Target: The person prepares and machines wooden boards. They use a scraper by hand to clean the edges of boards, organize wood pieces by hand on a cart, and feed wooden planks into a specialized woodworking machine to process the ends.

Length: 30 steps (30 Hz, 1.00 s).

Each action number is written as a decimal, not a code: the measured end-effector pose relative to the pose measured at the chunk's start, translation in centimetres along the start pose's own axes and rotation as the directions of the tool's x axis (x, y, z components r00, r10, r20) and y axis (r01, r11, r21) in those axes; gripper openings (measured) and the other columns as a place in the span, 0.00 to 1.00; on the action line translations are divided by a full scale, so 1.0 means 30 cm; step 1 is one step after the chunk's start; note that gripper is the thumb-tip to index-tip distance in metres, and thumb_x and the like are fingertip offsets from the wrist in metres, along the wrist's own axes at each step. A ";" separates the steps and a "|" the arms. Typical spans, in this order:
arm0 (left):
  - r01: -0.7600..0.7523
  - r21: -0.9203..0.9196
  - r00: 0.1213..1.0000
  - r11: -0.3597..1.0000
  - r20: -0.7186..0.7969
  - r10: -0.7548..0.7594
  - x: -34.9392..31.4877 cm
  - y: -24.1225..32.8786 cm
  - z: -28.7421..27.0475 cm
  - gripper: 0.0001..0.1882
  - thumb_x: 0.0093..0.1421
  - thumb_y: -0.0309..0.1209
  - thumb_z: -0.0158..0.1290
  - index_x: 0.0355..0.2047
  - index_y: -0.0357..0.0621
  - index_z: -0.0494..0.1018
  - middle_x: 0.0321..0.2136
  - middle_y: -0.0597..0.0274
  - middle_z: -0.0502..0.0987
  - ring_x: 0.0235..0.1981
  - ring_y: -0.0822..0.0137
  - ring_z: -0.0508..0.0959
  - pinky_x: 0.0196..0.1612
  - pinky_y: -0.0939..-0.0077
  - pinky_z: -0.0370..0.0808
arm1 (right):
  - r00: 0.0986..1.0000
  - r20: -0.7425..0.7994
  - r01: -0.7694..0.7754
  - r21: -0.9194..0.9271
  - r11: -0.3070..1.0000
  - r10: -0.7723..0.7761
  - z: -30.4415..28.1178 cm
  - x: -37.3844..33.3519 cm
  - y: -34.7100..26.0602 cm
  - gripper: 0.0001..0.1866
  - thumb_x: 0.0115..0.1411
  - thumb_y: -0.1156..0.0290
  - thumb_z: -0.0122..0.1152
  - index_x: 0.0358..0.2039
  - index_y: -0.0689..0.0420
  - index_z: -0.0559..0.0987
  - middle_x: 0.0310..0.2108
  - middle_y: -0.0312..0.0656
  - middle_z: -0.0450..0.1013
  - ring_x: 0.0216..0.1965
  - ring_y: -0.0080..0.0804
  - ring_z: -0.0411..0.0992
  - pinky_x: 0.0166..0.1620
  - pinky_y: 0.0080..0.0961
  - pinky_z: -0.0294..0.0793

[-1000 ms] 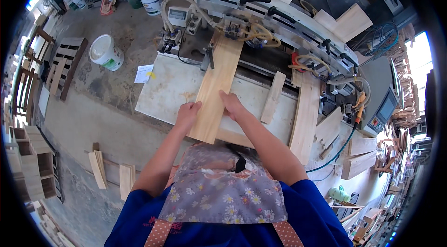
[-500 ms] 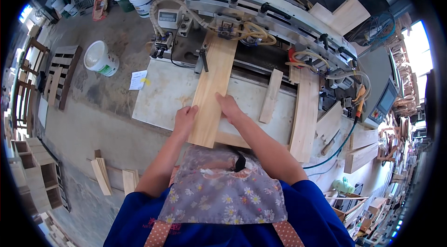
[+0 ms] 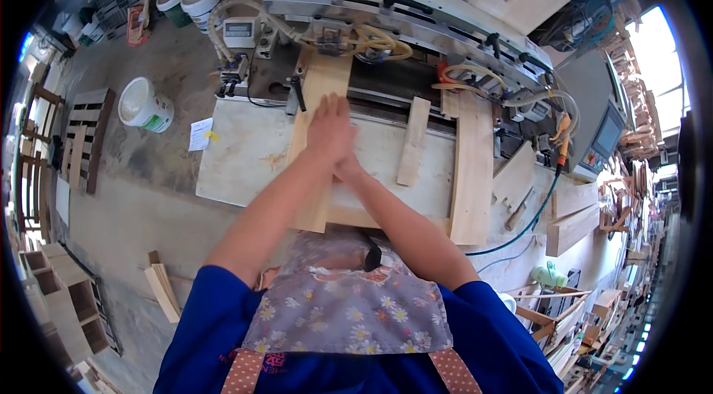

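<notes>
A long pale wooden board (image 3: 325,80) lies lengthwise across the worktable, its far end beneath the clamp head of a machine and its near end reaching toward my apron. My left hand (image 3: 332,127) rests flat on top of the board, fingers stretched together and pointing away, slightly blurred. Close by its right side, my right hand (image 3: 346,167) is at the board's right edge; the left hand covers most of it, so its fingers are hidden. A small upright lever (image 3: 298,93) stands against the board's left edge.
The machine beam (image 3: 416,11) with black handles and hoses spans the back. Right of my hands lie a short wooden strip (image 3: 413,143) and a wider plank (image 3: 469,178). A control panel (image 3: 605,134) stands far right; a white bucket (image 3: 145,106) is on the floor at left.
My left hand has left the board's left edge and moved up and right onto its top face, beside the right hand. The whole view has shifted, with things appearing farther left.
</notes>
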<state>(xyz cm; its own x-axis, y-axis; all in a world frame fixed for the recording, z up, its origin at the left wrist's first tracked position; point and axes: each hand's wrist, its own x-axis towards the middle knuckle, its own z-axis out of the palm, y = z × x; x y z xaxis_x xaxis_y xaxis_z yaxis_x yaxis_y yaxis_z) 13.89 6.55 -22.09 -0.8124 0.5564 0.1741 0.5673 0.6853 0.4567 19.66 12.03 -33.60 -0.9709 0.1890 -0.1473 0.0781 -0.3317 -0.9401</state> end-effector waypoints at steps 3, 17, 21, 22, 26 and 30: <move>0.000 0.290 0.998 0.957 0.067 -0.020 0.088 -0.050 0.099 0.31 0.58 0.35 0.53 0.60 0.32 0.61 0.62 0.44 0.61 0.65 0.47 0.60 0.61 0.60 0.66 | 0.922 -0.083 -0.362 -0.528 0.769 0.377 -0.059 0.003 -0.111 0.20 0.63 0.59 0.55 0.48 0.60 0.73 0.38 0.52 0.77 0.41 0.50 0.76 0.41 0.37 0.76; 0.064 0.257 0.981 0.964 0.160 -0.107 0.094 -0.075 0.077 0.30 0.59 0.25 0.46 0.62 0.32 0.57 0.65 0.45 0.56 0.68 0.49 0.54 0.64 0.58 0.61 | 0.868 -0.378 -0.307 -0.918 0.249 -0.321 -0.239 -0.249 -0.423 0.33 0.47 0.68 0.68 0.54 0.58 0.67 0.56 0.51 0.61 0.55 0.53 0.64 0.54 0.42 0.69; 0.073 0.286 0.978 0.955 0.167 -0.125 0.080 -0.072 0.076 0.31 0.58 0.25 0.47 0.62 0.32 0.58 0.66 0.45 0.56 0.68 0.50 0.55 0.64 0.58 0.62 | 0.904 -0.300 -0.226 -0.940 0.256 -0.305 -0.240 -0.103 -0.470 0.32 0.48 0.69 0.67 0.55 0.60 0.68 0.56 0.53 0.63 0.55 0.54 0.64 0.55 0.41 0.68; 0.073 0.297 0.978 0.952 0.167 -0.126 0.079 -0.072 0.073 0.31 0.58 0.26 0.48 0.62 0.32 0.58 0.65 0.45 0.56 0.68 0.50 0.55 0.64 0.58 0.62 | 0.915 -0.286 -0.215 -0.942 0.256 -0.285 -0.242 -0.055 -0.486 0.32 0.49 0.68 0.67 0.54 0.61 0.69 0.56 0.53 0.64 0.55 0.54 0.64 0.56 0.41 0.68; 0.015 0.284 0.994 0.959 0.103 -0.047 0.093 -0.068 0.087 0.31 0.59 0.33 0.52 0.59 0.30 0.59 0.62 0.42 0.60 0.65 0.47 0.59 0.62 0.61 0.64 | 0.922 -0.008 0.085 -0.971 0.223 -0.388 -0.256 0.141 -0.395 0.32 0.47 0.65 0.70 0.52 0.63 0.71 0.58 0.56 0.65 0.57 0.57 0.64 0.59 0.42 0.66; 0.063 0.215 0.985 0.974 0.142 -0.095 0.081 -0.071 0.045 0.30 0.60 0.32 0.50 0.61 0.31 0.59 0.64 0.44 0.59 0.66 0.48 0.57 0.63 0.60 0.63 | 0.961 0.167 0.224 -0.937 0.268 -0.219 -0.163 0.189 -0.432 0.34 0.45 0.64 0.73 0.52 0.64 0.73 0.62 0.57 0.62 0.60 0.57 0.61 0.61 0.39 0.64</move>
<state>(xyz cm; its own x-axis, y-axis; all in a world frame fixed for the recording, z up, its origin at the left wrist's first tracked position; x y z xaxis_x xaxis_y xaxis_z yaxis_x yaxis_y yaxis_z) 10.89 7.07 -23.82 -0.8352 0.5499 0.0041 0.5307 0.8041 0.2680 14.24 21.92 -23.74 -0.9883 0.1000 0.1155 0.0160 0.8194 -0.5731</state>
